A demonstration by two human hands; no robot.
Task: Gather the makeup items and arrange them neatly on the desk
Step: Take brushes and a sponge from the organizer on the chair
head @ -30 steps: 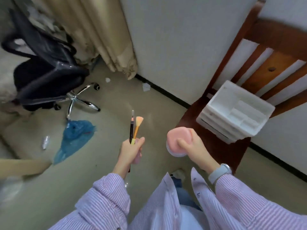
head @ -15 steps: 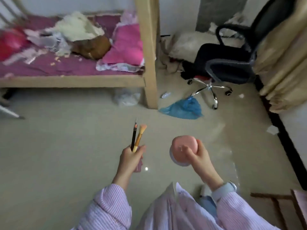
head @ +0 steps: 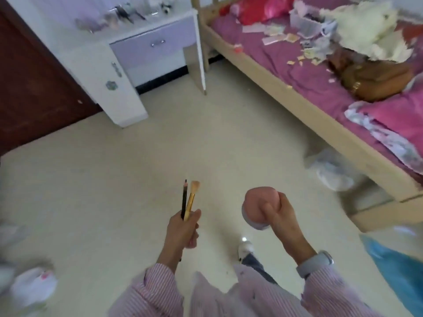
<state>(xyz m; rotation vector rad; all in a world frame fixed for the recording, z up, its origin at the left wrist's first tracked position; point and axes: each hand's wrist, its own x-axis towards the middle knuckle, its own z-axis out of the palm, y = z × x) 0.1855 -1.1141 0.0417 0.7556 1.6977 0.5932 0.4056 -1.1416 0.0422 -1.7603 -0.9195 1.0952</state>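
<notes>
Bare pale floor (head: 142, 170) lies open between the hands and the white desk (head: 128, 72) at upper left; a dark door (head: 29, 88) closes the left side; the wooden bed frame (head: 297, 106) runs along the right, a white bag (head: 332, 175) beneath it; a blue bag (head: 398, 268) lies lower right; white clutter (head: 32, 287) lower left

1. Soft, even daylight fills the room; the pale glossy floor (head: 114, 191) looks bright and slightly washed out.
2. A small glare spot shines on the floor near the person's shoe.
3. Shadows are faint.
4. Motion blur smears the edges, especially the lower left corner.
5. Wide-angle distortion bends the light wooden bed frame (head: 286, 92).
</notes>
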